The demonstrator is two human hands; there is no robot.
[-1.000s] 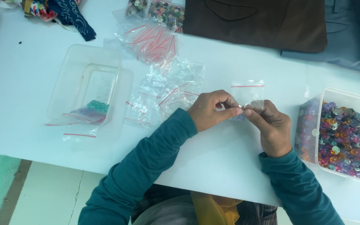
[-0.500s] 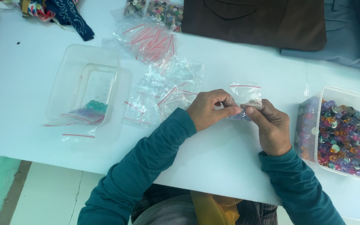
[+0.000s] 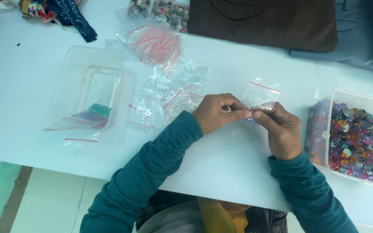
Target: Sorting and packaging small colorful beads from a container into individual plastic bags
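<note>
The left hand (image 3: 214, 113) and the right hand (image 3: 281, 129) meet fingertip to fingertip over the middle of the white counter (image 3: 31, 86), both pinched shut on the lower end of a small clear zip bag (image 3: 260, 96). The bag stands up and away from the fingers, its long axis running from the person toward the far edge of the counter, tilted slightly to the right, with the red seal strip at the far, upper end. A few small coloured pieces show inside the bag right at the pinch; what they are is too small to tell.

Just left of the left hand lies a loose heap of empty clear bags (image 3: 173, 90) with red strips. Farther left sits a clear plastic tray (image 3: 89, 86), with filled bags at its near end. To the right of the right hand stands a clear tub (image 3: 350, 97) full of multicoloured buttons (image 3: 355, 138). Along the far edge lie a brown cloth (image 3: 273, 21) and a grey-blue cloth (image 3: 368, 34).
</note>
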